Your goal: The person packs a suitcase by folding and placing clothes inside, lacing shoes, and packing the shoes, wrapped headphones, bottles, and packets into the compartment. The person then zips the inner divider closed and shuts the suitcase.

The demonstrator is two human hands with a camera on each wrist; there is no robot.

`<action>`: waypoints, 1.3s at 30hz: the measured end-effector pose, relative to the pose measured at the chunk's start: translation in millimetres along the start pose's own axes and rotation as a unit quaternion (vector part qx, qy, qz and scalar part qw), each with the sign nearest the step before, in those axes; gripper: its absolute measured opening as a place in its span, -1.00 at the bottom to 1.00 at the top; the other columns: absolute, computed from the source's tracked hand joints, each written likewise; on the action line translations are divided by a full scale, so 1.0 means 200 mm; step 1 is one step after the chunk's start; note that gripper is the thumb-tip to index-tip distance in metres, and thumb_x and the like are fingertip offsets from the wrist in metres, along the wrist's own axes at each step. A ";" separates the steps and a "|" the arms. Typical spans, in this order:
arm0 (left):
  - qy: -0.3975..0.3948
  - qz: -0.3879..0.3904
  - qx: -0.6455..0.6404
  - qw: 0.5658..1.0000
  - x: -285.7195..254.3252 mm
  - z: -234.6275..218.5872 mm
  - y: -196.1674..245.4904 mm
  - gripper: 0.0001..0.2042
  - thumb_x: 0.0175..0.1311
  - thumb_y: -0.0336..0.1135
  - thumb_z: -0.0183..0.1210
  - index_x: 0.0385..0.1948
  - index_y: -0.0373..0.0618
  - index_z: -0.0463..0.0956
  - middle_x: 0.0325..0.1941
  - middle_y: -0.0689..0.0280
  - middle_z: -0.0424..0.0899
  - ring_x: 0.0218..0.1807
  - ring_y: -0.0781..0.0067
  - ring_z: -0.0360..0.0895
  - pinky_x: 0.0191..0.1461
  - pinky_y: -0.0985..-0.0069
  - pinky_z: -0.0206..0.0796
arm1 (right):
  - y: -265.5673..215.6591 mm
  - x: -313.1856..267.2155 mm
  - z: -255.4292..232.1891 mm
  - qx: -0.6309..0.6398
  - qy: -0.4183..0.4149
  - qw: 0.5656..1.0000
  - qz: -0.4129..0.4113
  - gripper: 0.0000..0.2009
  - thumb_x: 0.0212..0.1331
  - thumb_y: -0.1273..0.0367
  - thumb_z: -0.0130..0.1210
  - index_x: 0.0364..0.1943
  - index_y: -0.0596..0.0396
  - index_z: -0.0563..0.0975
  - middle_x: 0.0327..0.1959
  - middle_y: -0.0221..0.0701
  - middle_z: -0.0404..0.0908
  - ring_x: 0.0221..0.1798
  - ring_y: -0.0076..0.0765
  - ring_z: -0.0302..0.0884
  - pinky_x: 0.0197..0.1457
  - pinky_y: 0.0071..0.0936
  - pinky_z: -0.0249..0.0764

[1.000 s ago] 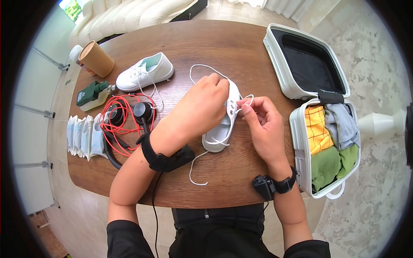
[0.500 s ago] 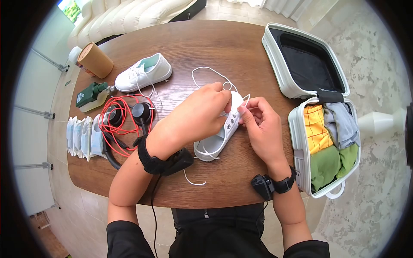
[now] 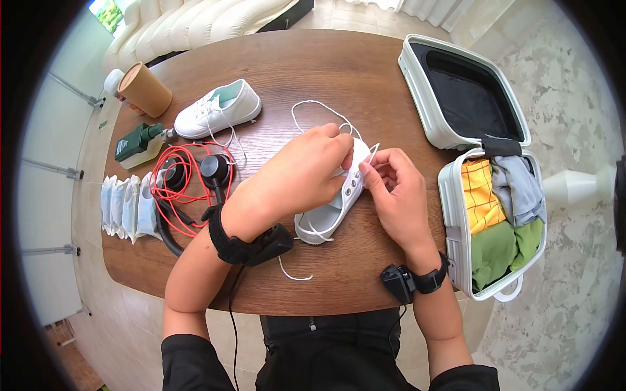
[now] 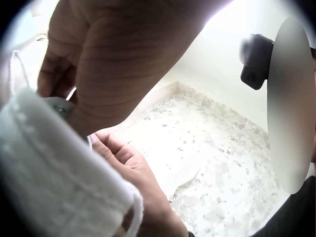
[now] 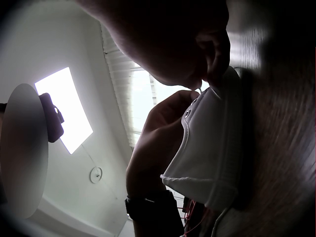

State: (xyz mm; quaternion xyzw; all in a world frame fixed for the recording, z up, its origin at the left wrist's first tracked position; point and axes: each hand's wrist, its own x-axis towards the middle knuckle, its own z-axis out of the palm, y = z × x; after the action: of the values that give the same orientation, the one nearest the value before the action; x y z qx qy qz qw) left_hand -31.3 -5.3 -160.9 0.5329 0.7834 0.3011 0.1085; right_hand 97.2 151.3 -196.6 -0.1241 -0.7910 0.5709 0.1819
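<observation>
A white canvas lace-up shoe (image 3: 342, 207) lies on the table between both hands, heel toward the person, metal eyelets showing. From the left, the left hand (image 3: 297, 173) reaches over it, curled fingers gripping the upper near the eyelets; its fingertips are partly hidden. On the opposite side, the right hand (image 3: 399, 195) pinches the white shoelace (image 3: 375, 151) between thumb and forefinger beside the eyelet row. In the right wrist view, both hands' fingertips meet close together at the shoe's (image 5: 212, 143) eyelets. A long loop of lace curves beyond the toe, while a loose end trails near the heel.
Another white shoe (image 3: 218, 111), laced, stands back left. Headphones (image 3: 215, 171) with a red cable (image 3: 186, 199), a green-capped bottle (image 3: 138, 144), a cardboard tube (image 3: 147, 90) and wrapped packets (image 3: 134, 205) crowd the left. At right, an open suitcase (image 3: 450, 228) holds folded clothes.
The shoe has turned, its heel swinging left and toward the person. The right hand has drawn slightly in along the lace. Over the last half second, hardly anything has moved.
</observation>
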 end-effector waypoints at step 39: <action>0.054 -0.027 -0.043 0.997 -0.01 -0.01 0.01 -0.82 0.04 -0.44 0.42 -0.28 -0.15 0.81 -0.25 0.16 0.65 -0.17 0.11 0.64 -0.03 0.28 0.47 | 0.03 0.00 0.01 0.144 -0.017 0.982 0.124 -0.91 0.42 0.44 0.24 -0.20 0.15 0.57 -0.32 -0.57 0.57 -0.37 -0.78 0.41 -0.32 -0.75 0.36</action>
State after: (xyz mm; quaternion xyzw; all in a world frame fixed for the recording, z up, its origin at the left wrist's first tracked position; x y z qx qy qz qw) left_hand -30.1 -7.8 -158.2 0.4891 0.7889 0.3592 0.0972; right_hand 97.2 151.3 -202.5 -0.1842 -0.6817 0.6992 0.1118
